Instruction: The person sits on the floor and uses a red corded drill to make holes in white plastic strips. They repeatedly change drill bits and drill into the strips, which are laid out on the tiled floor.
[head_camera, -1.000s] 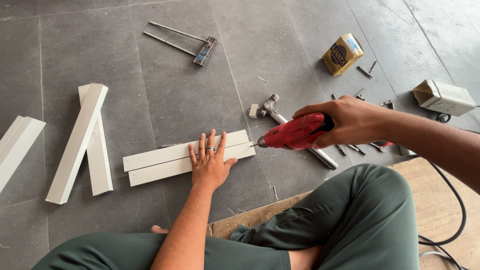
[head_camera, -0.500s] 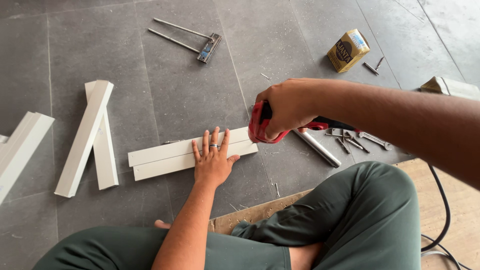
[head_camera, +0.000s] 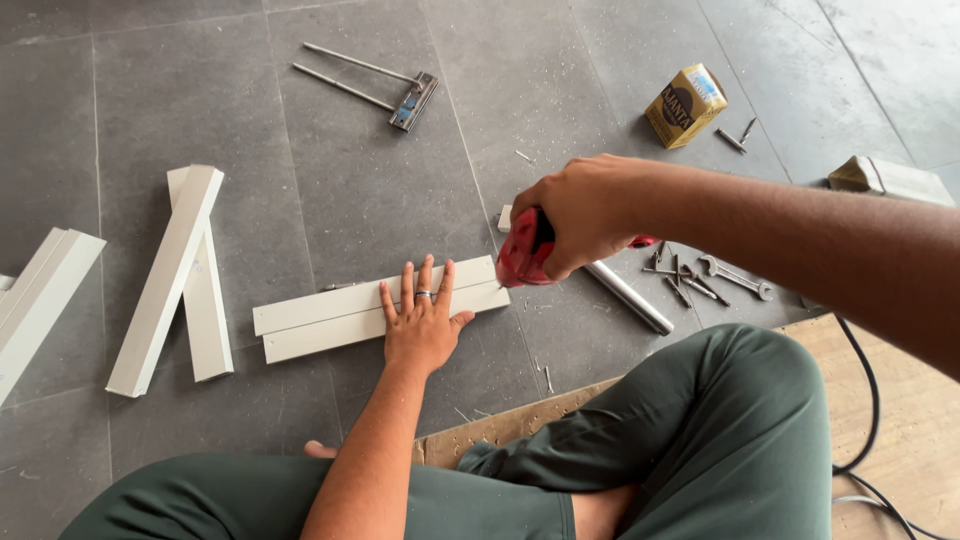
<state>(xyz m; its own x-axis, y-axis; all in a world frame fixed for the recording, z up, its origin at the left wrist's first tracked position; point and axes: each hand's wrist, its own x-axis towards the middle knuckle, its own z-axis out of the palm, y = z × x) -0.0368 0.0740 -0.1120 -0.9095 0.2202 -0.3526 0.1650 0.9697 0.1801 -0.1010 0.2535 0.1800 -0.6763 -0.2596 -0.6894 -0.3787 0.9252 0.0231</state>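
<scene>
Two white strips (head_camera: 375, 308) lay side by side on the grey floor (head_camera: 350, 180), just in front of the seated person's knees. They were judged to be light, stiff and smooth, apt to slide on the tile unless pressed flat; the best hold was reckoned to be from above, near the end being worked.

The left hand (head_camera: 422, 325) was laid flat across both strips, fingers spread and straight, palm down, gripping nothing but bearing on them. The right hand (head_camera: 572, 215) was clenched around a red drill (head_camera: 525, 250), held nose-down at the strips' right end; whether the tip touched them could not be told. The drill was judged fairly heavy and rigid, best taken by its handle.

More white strips (head_camera: 165, 280) lay well apart to the left. A metal tube (head_camera: 628, 296), spanners (head_camera: 735, 278) and a small yellow box (head_camera: 685, 105) lay to the right.
</scene>
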